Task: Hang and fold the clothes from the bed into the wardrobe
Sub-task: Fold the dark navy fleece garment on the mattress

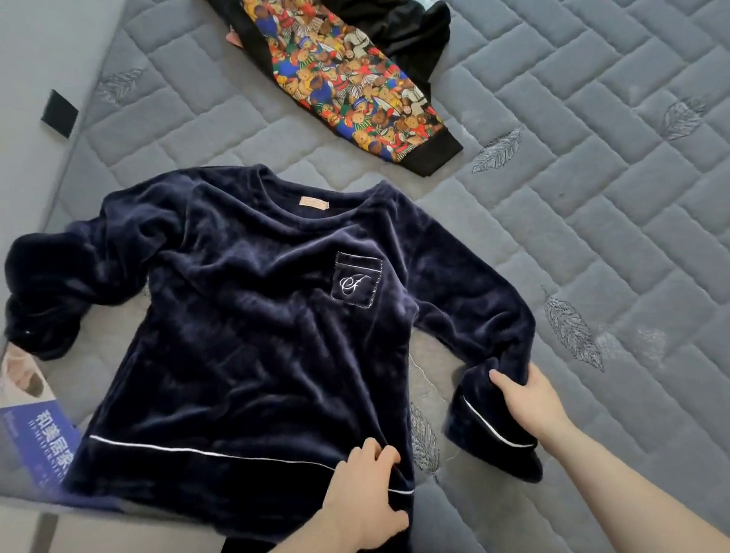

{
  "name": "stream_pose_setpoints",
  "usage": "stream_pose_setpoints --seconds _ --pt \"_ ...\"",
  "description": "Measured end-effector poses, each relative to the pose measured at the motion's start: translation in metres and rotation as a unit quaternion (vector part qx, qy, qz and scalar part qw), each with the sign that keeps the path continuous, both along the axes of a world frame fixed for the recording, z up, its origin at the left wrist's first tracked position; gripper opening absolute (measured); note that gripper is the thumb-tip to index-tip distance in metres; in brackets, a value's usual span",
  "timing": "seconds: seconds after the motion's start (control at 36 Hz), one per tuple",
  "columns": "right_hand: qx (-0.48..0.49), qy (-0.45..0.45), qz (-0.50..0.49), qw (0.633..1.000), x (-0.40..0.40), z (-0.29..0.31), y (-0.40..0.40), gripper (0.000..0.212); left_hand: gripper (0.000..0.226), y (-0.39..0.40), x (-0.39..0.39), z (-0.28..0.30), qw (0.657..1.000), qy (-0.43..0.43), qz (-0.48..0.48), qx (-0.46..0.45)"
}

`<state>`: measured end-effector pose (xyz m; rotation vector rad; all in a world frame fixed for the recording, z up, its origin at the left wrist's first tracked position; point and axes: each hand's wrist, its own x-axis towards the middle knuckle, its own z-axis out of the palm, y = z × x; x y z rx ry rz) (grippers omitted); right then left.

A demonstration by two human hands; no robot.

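Observation:
A dark navy velvet top (249,330) with white piping and a chest pocket lies spread face up on the grey quilted bed (600,185). My left hand (369,495) grips its lower right hem near the bed's front edge. My right hand (525,399) holds the cuff end of the right sleeve, which is bent down beside the body. The left sleeve is bunched up at the far left. Further up the bed lies a garment with a colourful bear print (348,78) and black trim, on top of black clothing (400,31).
A blue and white printed label (33,428) sits at the mattress's left front corner, partly under the top. A small black patch (59,114) is on the left side. The right half of the mattress is bare quilting. No wardrobe is in view.

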<state>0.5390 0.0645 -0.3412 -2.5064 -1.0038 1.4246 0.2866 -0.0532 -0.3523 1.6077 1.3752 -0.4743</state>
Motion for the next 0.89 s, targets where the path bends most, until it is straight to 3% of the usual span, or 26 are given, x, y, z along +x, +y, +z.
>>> stream_pose_setpoints --seconds 0.17,0.22,0.31,0.39,0.5,0.61,0.75,0.81,0.89 --pt "0.017 0.037 0.028 0.999 -0.013 0.016 0.009 0.025 0.059 0.023 -0.018 -0.002 0.990 -0.039 0.094 -0.099" --pt "0.028 0.027 0.036 0.999 -0.015 0.020 0.011 0.026 0.051 0.034 -0.034 0.001 0.988 -0.056 0.108 -0.094" --pt "0.033 0.021 0.014 0.999 -0.019 0.026 0.017 0.034 0.038 0.055 -0.073 0.006 0.989 -0.046 0.141 -0.016" --pt "0.042 0.034 -0.002 0.999 -0.033 0.041 0.024 0.028 0.027 0.082 -0.129 0.014 0.978 -0.008 0.199 0.069" --pt "0.067 0.066 0.085 0.992 -0.072 0.073 0.027 0.019 0.020 0.116 -0.217 0.030 0.952 0.049 0.266 0.141" --pt "0.055 0.105 0.203 0.972 -0.140 0.090 0.002 0.033 0.021 0.137 -0.296 0.046 0.940 0.089 0.272 0.185" --pt "-0.034 0.114 0.359 0.926 -0.219 0.076 -0.042 0.078 0.039 0.147 -0.367 0.059 0.939 0.137 0.259 0.183" --pt "-0.075 0.095 0.396 0.910 -0.238 0.062 -0.058 0.092 0.050 0.153 -0.387 0.060 0.937 0.155 0.254 0.183" --pt "-0.127 0.066 0.394 0.908 -0.255 0.041 -0.073 0.094 0.061 0.166 -0.413 0.057 0.926 0.184 0.268 0.194"
